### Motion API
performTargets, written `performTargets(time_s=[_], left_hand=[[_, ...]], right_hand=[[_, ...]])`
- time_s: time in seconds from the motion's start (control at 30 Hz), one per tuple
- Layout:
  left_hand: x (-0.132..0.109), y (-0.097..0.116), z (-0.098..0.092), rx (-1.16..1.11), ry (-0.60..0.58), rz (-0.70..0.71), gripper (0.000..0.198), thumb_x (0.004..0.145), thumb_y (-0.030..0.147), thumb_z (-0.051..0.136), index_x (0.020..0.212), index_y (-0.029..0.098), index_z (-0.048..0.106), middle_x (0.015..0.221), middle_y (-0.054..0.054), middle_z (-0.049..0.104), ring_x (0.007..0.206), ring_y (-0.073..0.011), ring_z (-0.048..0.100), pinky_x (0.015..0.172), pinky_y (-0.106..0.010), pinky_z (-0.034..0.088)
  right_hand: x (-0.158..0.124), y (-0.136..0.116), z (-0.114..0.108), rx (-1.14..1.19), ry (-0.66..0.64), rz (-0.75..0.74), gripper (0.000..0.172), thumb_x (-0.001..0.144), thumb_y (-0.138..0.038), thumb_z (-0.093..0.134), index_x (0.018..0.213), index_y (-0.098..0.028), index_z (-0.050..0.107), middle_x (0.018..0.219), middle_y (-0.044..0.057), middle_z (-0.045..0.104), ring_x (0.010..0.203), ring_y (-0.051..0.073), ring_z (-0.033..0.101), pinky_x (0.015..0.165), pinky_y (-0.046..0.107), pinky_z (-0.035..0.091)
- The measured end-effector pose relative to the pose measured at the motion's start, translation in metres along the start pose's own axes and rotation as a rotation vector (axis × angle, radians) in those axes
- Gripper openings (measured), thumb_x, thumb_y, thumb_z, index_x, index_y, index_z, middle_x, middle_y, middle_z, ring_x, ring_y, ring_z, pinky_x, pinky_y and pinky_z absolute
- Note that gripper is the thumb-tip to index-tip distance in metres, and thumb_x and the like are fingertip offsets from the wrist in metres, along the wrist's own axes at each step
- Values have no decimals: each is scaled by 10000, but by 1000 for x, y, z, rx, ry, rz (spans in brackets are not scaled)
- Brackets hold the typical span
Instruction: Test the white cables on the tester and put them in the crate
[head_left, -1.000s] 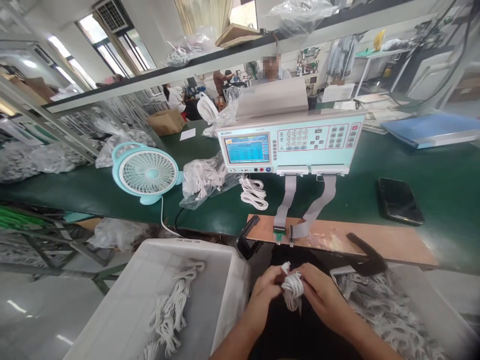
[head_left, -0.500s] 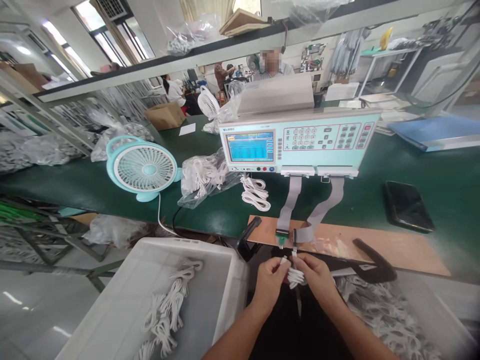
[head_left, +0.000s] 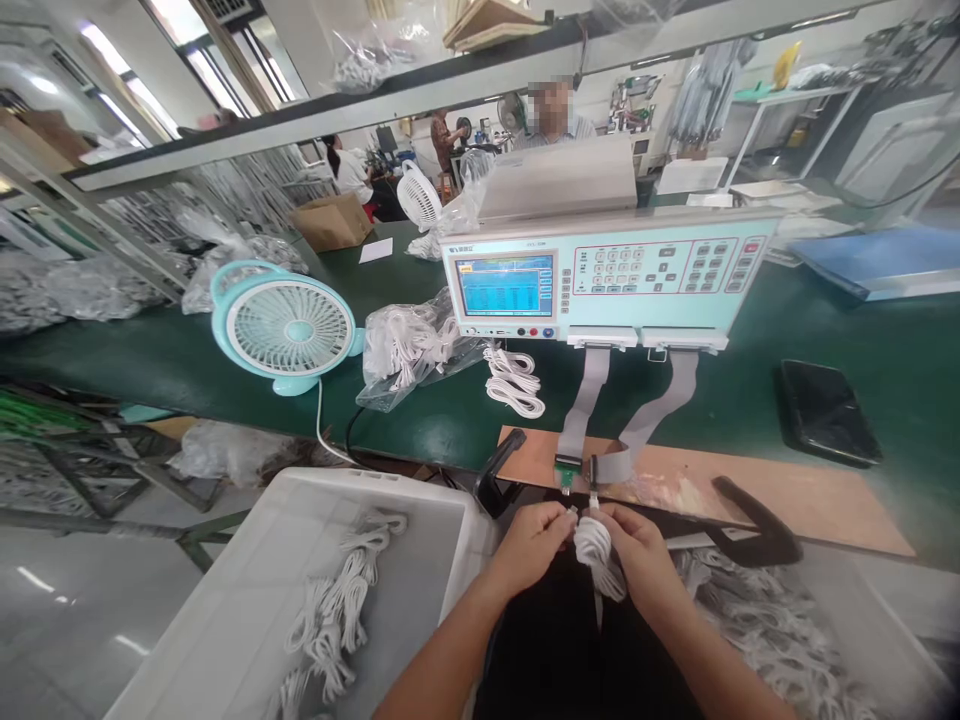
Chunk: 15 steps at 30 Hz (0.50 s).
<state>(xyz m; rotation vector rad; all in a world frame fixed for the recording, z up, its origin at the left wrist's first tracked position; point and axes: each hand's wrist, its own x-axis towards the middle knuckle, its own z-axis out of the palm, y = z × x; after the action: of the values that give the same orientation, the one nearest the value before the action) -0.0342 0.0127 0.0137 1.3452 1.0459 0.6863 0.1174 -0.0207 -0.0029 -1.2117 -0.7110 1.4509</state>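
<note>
A coiled white cable (head_left: 594, 542) hangs between my two hands at the edge of the copper-coloured board (head_left: 675, 492). My left hand (head_left: 536, 540) pinches one plug end of it, just below the small green circuit board (head_left: 566, 478). With my right hand (head_left: 630, 535) I grip the cable's other end, close to the second connector (head_left: 593, 472). That end appears to meet the connector; the fingers partly hide the joint. Grey ribbon cables (head_left: 585, 405) run from both connectors up to the tester (head_left: 600, 280), whose screen is lit.
A white bin (head_left: 289, 500) with bundled cables (head_left: 349, 590) stands at the left. More white cables (head_left: 772, 630) lie at lower right. Black clamps (head_left: 501, 472) hold the board. A fan (head_left: 292, 330), bagged cables (head_left: 412, 345) and a phone (head_left: 829, 412) rest on the green table. A person sits behind the tester.
The cable coil has swung and now hangs lower, showing more of its loops. My left hand has turned slightly, still pinching its plug end. The view has shifted a little.
</note>
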Motion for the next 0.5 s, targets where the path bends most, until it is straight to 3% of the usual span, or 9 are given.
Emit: performTargets(time_s=[0.33, 0.5], left_hand=[[5, -8, 15, -11, 345, 56, 316, 811, 333, 524, 559, 162, 612, 600, -3, 592, 641, -156, 536, 656, -256, 396], [8, -12, 32, -190, 447, 26, 296, 831, 356, 526, 678, 150, 674, 669, -24, 647, 682, -168, 573, 665, -259, 422]], right_hand=[[3, 0, -1, 61, 17, 36, 297, 676, -447, 797, 740, -166, 723, 621, 7, 625, 585, 130, 488, 561, 222, 393], [7, 2, -1, 44, -9, 25, 296, 697, -441, 783, 800, -168, 738, 693, 28, 669, 663, 168, 565, 631, 248, 435]])
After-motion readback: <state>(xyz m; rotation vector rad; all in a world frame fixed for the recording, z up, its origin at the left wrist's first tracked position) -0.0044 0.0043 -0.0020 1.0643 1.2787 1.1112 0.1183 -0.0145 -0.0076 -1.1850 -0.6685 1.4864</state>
